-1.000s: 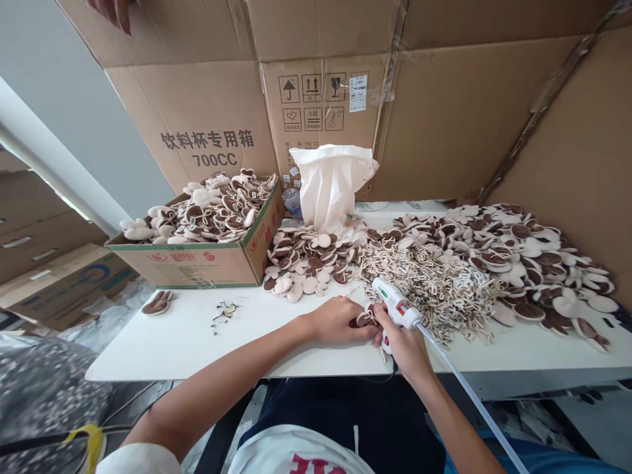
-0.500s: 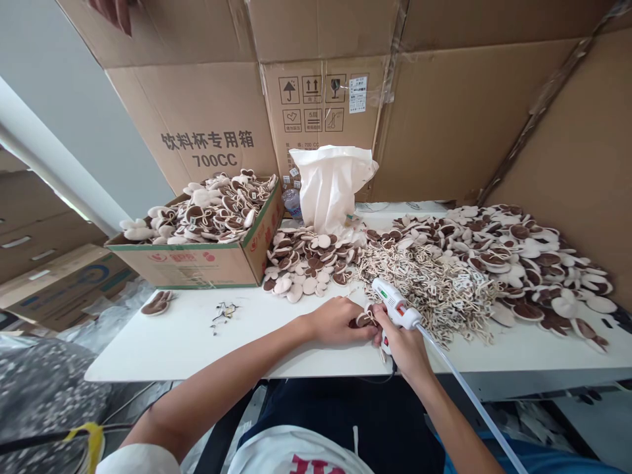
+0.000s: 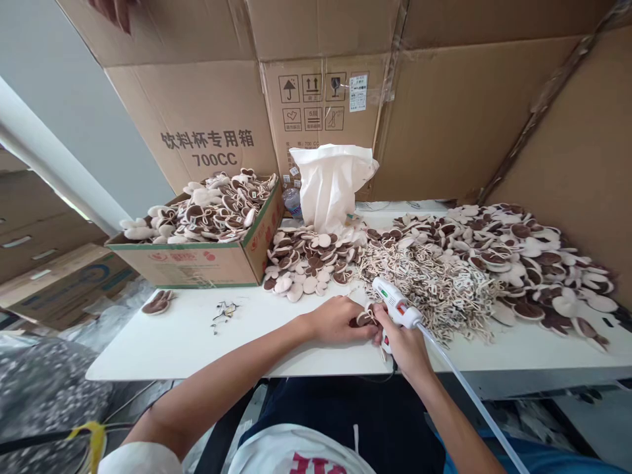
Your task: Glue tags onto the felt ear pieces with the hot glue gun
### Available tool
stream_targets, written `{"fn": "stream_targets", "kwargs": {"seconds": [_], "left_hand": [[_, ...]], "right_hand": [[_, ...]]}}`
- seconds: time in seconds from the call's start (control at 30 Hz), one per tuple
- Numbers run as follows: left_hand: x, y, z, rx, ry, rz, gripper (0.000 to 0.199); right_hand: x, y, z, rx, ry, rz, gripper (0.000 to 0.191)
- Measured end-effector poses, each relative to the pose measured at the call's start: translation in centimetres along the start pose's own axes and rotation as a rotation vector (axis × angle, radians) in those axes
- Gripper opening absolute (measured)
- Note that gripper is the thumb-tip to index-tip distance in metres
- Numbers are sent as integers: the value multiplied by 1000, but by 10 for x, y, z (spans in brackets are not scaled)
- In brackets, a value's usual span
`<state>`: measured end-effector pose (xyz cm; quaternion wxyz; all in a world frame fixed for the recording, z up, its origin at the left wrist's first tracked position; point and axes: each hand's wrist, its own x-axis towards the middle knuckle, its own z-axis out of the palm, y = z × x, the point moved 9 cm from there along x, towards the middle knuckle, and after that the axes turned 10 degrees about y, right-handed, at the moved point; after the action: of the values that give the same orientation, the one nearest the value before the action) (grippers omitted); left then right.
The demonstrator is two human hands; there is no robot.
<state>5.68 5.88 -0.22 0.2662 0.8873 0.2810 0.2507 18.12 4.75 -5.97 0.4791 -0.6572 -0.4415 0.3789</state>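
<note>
Near the table's front edge, my left hand [image 3: 336, 321] is closed around a small brown and cream felt piece [image 3: 365, 317], mostly hidden by the fingers. My right hand [image 3: 405, 347] grips a white hot glue gun [image 3: 392, 296] by its handle, and a long translucent glue stick [image 3: 467, 388] runs out of its back. The right fingertips meet the felt piece, where a thin cream cord shows. Just beyond the gun lies a heap of knotted cream cords [image 3: 434, 289].
A carton [image 3: 197, 263] full of brown and cream plush pieces stands at left. Round felt pieces [image 3: 309, 263] and a white plastic bag [image 3: 330, 184] are in the middle. Rabbit-ear-shaped pieces [image 3: 538, 263] pile up at right. Cardboard walls [image 3: 469, 118] enclose the back. Another person's hand [image 3: 114, 12] shows top left.
Almost nothing differs. Both hands, the glue gun and the felt piece keep practically the same place; the view has shifted very slightly.
</note>
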Motion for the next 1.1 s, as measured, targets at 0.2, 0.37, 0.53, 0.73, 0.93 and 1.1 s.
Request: {"fn": "stream_targets", "kwargs": {"seconds": [0.2, 0.37, 0.53, 0.73, 0.93, 1.1], "left_hand": [[0, -2, 0, 15, -2, -6, 26], [-1, -3, 1, 5, -4, -14, 27], [0, -2, 1, -9, -12, -22, 26], [0, 1, 0, -28, -7, 0, 25], [0, 0, 0, -9, -10, -11, 26], [0, -3, 1, 44, 9, -7, 28]], "right_hand": [[2, 2, 0, 9, -26, 16, 48], [3, 0, -1, 49, -33, -8, 47], [3, 0, 0, 51, -24, -16, 48], [2, 0, 1, 52, -42, -30, 48], [4, 3, 5, 37, -83, -22, 43], [3, 1, 5, 30, -89, -23, 41]]}}
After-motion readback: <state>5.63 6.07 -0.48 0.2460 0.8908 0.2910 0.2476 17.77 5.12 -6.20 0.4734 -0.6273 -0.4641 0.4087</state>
